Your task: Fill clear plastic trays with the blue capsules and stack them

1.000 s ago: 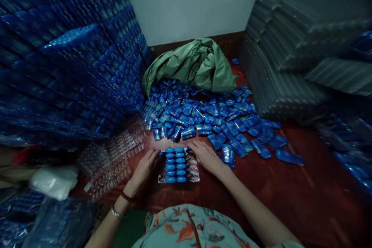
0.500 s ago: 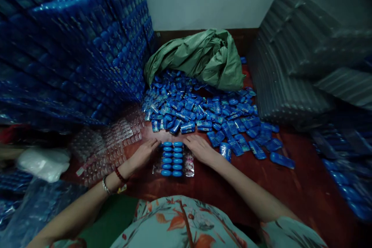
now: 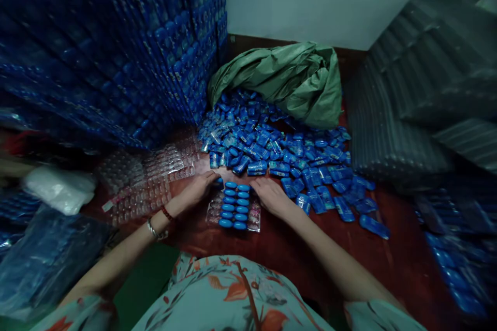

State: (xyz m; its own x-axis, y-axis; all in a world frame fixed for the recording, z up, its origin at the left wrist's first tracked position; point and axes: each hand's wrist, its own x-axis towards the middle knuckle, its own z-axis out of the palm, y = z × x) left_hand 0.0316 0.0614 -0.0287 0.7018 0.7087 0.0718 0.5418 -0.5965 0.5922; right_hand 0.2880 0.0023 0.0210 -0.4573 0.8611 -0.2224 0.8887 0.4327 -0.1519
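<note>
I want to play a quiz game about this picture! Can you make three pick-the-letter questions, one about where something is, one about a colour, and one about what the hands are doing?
1. Where does the green sack lie?
A. behind the loose pile of blue packs
B. on the person's lap
C. on top of the grey stack

2. What colour are the pieces set in the clear tray?
A. red
B. blue
C. yellow

3. What are the two hands doing?
A. both lifted high in the air
B. both down at the tray's far end
C. one holding the sack

Answers:
1. A, the sack sits by the wall, past the pile.
2. B, two rows of blue pieces fill the tray's middle.
3. B, the left hand and right hand rest low at the tray's top corners, a blue piece at the left fingertips.
</note>
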